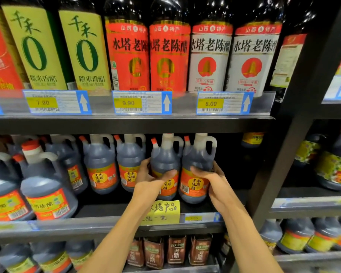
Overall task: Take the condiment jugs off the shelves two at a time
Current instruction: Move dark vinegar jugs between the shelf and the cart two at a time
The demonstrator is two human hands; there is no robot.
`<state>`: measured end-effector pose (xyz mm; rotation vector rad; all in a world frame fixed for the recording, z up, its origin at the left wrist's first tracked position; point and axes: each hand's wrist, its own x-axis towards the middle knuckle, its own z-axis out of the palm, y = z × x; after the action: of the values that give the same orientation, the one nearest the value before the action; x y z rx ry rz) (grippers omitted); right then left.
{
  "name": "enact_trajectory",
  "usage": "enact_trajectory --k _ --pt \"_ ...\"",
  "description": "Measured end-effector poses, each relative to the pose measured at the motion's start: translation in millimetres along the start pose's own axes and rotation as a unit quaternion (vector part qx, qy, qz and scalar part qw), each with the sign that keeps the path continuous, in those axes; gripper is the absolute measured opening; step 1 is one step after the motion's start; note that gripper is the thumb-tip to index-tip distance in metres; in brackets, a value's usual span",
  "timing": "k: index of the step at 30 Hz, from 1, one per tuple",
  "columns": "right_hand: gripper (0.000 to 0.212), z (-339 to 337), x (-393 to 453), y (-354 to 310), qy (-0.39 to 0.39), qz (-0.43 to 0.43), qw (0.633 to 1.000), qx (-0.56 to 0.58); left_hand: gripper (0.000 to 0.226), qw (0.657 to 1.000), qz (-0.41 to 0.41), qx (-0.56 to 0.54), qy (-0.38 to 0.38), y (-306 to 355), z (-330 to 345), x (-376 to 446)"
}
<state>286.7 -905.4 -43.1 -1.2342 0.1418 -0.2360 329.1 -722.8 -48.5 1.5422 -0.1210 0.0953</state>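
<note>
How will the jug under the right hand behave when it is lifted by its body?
The jug looks filled nearly to the neck, so probably heavy. Its smooth plastic may slip in the right hand. The handle probably offers a safer grip.

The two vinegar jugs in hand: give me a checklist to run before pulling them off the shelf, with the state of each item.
1. Left hand grips the left jug around its body: ok.
2. Right hand grips the right jug likewise: ok.
3. Red caps on both jugs: ok.
4. Jugs upright: ok, slight tilt.
5. Headroom under the upper shelf: cannot tell.
6. Yellow handwritten note on the shelf edge, below the jugs, may snag: cannot tell.
</note>
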Motion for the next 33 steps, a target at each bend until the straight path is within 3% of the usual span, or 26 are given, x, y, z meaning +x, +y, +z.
enact_trajectory --k 11,15,21,25,30,33 --pt "0.058 -4 4 9 -0.028 -0.004 0.998 -0.055 0.067 0.997 0.005 0.058 -0.051 -7 -19 2" --pt "0.051 -2 -2 10 -0.011 -0.018 0.997 -0.068 0.076 0.994 0.011 0.102 -0.037 -4 -20 -1" --pt "0.070 4 -15 18 0.056 -0.064 0.991 -0.104 0.073 0.979 0.029 0.197 0.030 -3 -16 -11" --pt "0.070 14 -12 22 0.090 -0.081 0.983 -0.140 0.087 0.977 0.046 0.202 0.058 3 -8 -14" --pt "0.072 19 -3 28 0.125 -0.084 0.972 -0.179 0.069 0.978 0.047 0.185 0.084 3 0 -11" --pt "0.070 18 1 27 0.115 -0.075 0.973 -0.185 0.070 0.979 0.056 0.177 0.090 -1 4 -6"
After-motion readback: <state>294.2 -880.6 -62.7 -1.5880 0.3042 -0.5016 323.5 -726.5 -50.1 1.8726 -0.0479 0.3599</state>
